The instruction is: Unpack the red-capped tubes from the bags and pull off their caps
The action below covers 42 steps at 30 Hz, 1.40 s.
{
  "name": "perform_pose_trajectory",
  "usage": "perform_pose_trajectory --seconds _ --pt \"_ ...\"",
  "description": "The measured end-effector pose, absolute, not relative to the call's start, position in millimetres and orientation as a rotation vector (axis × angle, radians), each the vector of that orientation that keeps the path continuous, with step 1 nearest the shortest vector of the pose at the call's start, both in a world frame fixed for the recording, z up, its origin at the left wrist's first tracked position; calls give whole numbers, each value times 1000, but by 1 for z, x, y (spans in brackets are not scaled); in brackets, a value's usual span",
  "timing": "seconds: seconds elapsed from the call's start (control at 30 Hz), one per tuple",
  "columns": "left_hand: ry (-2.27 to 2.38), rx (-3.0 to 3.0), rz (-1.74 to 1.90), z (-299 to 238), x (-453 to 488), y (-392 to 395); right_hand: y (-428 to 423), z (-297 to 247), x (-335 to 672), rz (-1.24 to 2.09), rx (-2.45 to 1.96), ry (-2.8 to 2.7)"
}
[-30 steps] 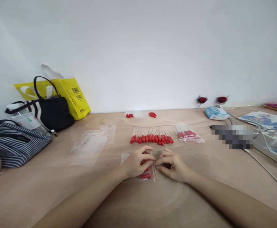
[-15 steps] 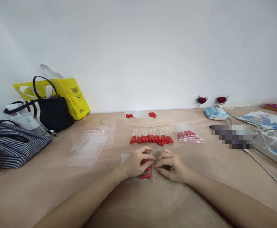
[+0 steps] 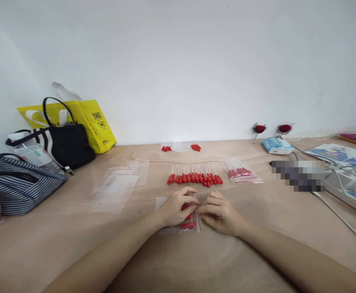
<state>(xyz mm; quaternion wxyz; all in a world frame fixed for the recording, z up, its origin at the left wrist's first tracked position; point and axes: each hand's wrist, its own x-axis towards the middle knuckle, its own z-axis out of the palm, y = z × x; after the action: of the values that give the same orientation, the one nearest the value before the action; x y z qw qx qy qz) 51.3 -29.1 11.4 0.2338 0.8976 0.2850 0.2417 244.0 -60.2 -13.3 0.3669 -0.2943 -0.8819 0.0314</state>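
Note:
A clear zip bag (image 3: 197, 224) with several red pieces (image 3: 187, 225) inside lies flat on the table in front of me. My left hand (image 3: 178, 206) rests over it, fingers bent and touching the bag near its right side. At that right edge, my right hand (image 3: 220, 213) has thumb and fingers pressed together on the bag's strip; its fingertips nearly meet my left ones. Beyond my hands lies a row of red-bulbed, thin-stemmed pieces (image 3: 196, 178) that look like droppers. My left hand hides part of the bag's contents.
A filled zip bag (image 3: 242, 173) lies right of the row, flat clear bags (image 3: 120, 187) to the left. Small red pieces (image 3: 166, 149) lie near the wall. Cloth bags (image 3: 71, 144) stand far left; a power strip (image 3: 351, 191) and cables are at right.
My right fingers have closed together at the bag's edge, and the gap between thumb and fingers has narrowed. My left hand has barely moved.

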Motion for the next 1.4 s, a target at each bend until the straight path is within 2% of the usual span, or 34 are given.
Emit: perform_pose_trajectory --seconds 0.2,0.37,0.6,0.87,1.1,1.4 --pt "790 2485 616 16 51 -29 -57 -9 240 -380 -626 -2317" --pt "727 2578 564 21 54 -24 -55 -8 241 -541 -513 -2345" --pt "655 2764 598 19 55 -20 -53 -8 243 -488 -481 -2303" --pt "604 2677 770 12 52 -19 -52 -11 245 -432 -522 -2255" --pt "639 2619 781 12 53 -21 -52 -10 246 -334 -610 -2247" --pt "601 2609 806 8 52 -20 -55 -6 242 -384 -595 -2275"
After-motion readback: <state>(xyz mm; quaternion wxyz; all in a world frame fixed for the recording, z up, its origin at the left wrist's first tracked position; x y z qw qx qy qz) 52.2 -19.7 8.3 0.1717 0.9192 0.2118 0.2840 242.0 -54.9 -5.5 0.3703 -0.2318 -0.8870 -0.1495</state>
